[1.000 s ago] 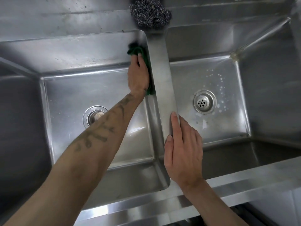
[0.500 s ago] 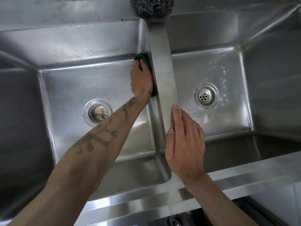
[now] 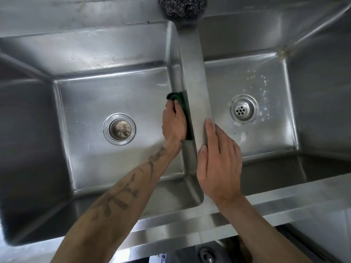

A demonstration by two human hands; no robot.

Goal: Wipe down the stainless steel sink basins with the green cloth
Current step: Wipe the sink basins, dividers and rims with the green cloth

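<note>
Left of the divider (image 3: pixel 197 76) lies the left basin (image 3: pixel 91 103), the right basin (image 3: pixel 273 133) beyond it. Flat on the divider rests the right hand (image 3: pixel 218 164), fingers spread, holding nothing. Pressed to the divider's left wall, the left hand (image 3: pixel 174 124) clutches the green cloth (image 3: pixel 180 97), now lower than a second ago; that wall seems nearly wiped.

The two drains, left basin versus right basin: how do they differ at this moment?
The left drain is larger, and its centre holds a solid, stained, brownish plug; the right drain is smaller, with a clean domed strainer pierced by holes. The floor around the left drain looks mostly free of suds, while white soap flecks dot the floor around the right drain. Both are round, with polished steel rings, each set into its basin floor.
</note>
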